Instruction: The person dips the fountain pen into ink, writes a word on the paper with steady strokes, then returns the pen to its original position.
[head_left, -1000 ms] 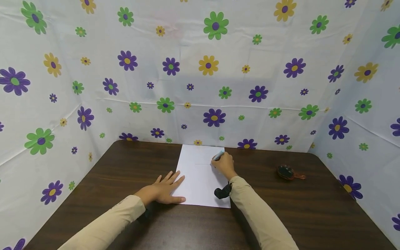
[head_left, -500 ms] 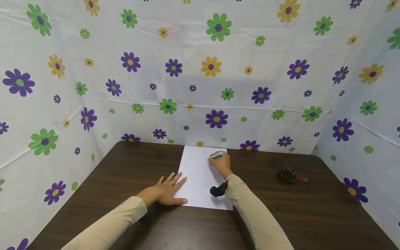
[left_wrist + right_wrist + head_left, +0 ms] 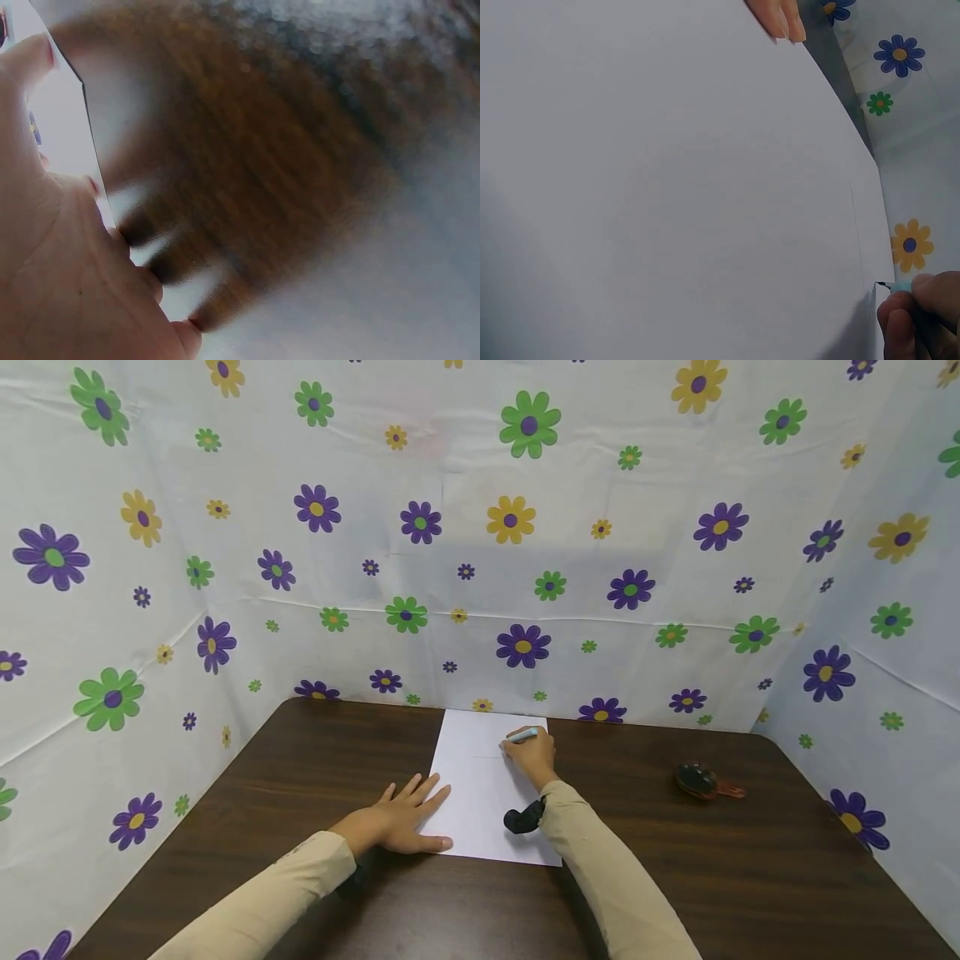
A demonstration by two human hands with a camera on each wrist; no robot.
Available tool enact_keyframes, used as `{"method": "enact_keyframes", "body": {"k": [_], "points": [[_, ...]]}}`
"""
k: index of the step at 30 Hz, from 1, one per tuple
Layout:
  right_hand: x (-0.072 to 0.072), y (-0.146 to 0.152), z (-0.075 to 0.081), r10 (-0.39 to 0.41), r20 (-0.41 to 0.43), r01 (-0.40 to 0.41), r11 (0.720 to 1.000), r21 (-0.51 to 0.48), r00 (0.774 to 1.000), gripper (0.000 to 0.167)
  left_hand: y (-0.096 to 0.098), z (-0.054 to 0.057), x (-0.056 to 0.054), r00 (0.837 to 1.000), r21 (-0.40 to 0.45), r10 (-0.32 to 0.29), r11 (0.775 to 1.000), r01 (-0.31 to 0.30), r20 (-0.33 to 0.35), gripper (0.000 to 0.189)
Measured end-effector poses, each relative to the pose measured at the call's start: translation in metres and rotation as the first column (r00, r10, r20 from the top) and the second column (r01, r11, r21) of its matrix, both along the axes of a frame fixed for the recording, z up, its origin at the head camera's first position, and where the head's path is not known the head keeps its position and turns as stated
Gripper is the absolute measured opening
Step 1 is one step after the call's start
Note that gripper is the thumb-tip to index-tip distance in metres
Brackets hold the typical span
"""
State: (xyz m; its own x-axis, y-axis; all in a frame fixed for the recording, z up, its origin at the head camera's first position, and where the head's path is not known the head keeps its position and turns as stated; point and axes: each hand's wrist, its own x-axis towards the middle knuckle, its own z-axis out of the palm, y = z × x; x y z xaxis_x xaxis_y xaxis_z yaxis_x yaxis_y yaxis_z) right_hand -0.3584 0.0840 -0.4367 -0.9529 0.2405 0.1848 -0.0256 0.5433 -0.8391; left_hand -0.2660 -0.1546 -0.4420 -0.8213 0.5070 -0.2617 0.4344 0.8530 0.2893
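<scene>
A white sheet of paper (image 3: pixel 472 810) lies on the dark wooden table. My left hand (image 3: pixel 405 822) rests flat with spread fingers on the sheet's left edge, the thumb near its lower left corner. In my right hand (image 3: pixel 536 756), a light-blue marker (image 3: pixel 521 735) is pinched between thumb and fingers, slanted over the upper right of the sheet. Its dark tip (image 3: pixel 883 283) meets the paper in the right wrist view. A thin straight line (image 3: pixel 487 757) crosses the upper part of the sheet. The left wrist view shows the left palm (image 3: pixel 60 270) and fingers, with the tabletop blurred.
On the right of the table (image 3: pixel 360 743) lies a small dark oval object with a reddish-brown handle (image 3: pixel 729 790); its kind is unclear. A white flowered cloth (image 3: pixel 442 552) hangs behind the table and along both sides. A black strap piece (image 3: pixel 523 818) sits at the right wrist.
The right hand has shifted slightly left and up the sheet, and the marker now tilts flatter. The left hand stays in place on the paper. The head view has shifted slightly.
</scene>
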Motion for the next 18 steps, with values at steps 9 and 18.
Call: {"method": "enact_keyframes", "body": {"k": [9,18], "points": [[0.002,0.002,0.0,0.021,-0.002,-0.021,1.0,0.018,1.0,0.009,0.007,0.02,0.01,1.0,-0.011,0.02,1.0,-0.02,0.023,0.09],[0.005,0.006,-0.002,0.086,0.003,-0.086,0.996,0.029,0.996,0.007,0.007,0.02,0.011,1.0,-0.029,0.019,0.999,-0.019,0.011,0.089]]}}
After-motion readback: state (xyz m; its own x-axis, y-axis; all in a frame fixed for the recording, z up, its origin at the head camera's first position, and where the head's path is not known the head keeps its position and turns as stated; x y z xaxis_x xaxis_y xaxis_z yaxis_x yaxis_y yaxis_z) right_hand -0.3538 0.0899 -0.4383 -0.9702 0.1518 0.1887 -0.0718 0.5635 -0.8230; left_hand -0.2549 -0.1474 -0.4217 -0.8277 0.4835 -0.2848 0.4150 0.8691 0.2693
